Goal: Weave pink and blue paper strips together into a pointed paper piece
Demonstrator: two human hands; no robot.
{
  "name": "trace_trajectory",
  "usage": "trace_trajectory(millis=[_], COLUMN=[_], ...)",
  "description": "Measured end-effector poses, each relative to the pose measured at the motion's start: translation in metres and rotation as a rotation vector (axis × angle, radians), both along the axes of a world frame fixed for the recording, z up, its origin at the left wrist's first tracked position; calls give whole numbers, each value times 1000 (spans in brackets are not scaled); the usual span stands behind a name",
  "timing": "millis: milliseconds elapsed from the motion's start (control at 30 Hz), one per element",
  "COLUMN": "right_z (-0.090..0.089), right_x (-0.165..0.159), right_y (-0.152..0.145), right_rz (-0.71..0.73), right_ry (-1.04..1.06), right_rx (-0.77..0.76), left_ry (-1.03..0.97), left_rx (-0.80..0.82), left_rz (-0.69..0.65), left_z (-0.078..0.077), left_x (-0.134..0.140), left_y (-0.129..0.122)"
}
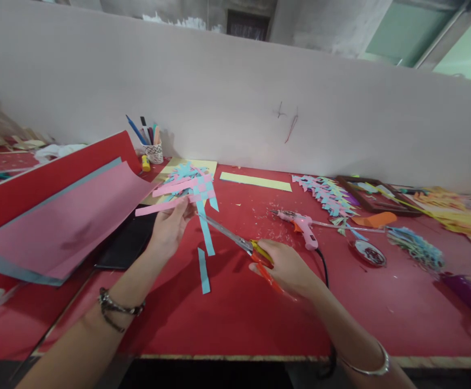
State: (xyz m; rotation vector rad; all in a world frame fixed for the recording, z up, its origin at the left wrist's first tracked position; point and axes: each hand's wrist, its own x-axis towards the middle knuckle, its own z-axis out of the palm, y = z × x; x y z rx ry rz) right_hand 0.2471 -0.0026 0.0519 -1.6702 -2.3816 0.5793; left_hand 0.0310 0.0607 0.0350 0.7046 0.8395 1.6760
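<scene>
Between the fingers of my left hand [170,227] is a woven piece of pink and blue paper strips [203,189], its loose ends sticking out to the left and downward. My right hand [286,265] grips a pair of scissors [235,237] with red and yellow handles. The blades point left, and their tips reach the blue strip that hangs from the weave. Whether the tips touch the paper I cannot tell. A cut-off blue strip [203,271] lies on the red table [235,319] below. Behind the weave sits a pile of blue and pink paper pieces [182,172].
A pink glue gun [300,222] with a black cord lies right of the scissors. Pink and blue sheets [77,227] lean at left, near a pen cup [153,151]. A yellow strip [255,181] and a folded paper chain [324,195] lie toward the wall.
</scene>
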Motion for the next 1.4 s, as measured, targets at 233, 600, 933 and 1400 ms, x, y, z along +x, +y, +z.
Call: trace_trajectory(millis=[233,600,933,1400], right_z=[-1,-1,0,-6], right_x=[2,2,1,4], right_y=[0,2,2,6], right_rz=[11,8,-11,-116], right_ry=[-3,-4,-16,61], right_rx=[-10,-43,-34,80], left_ry=[2,18,-5,113], left_rx=[-49,-64,-120,-25], left_rz=[-13,-28,-17,103], left_z=[0,1,5,-4], left_x=[0,0,2,-8], left_y=[-2,-2,-3,7])
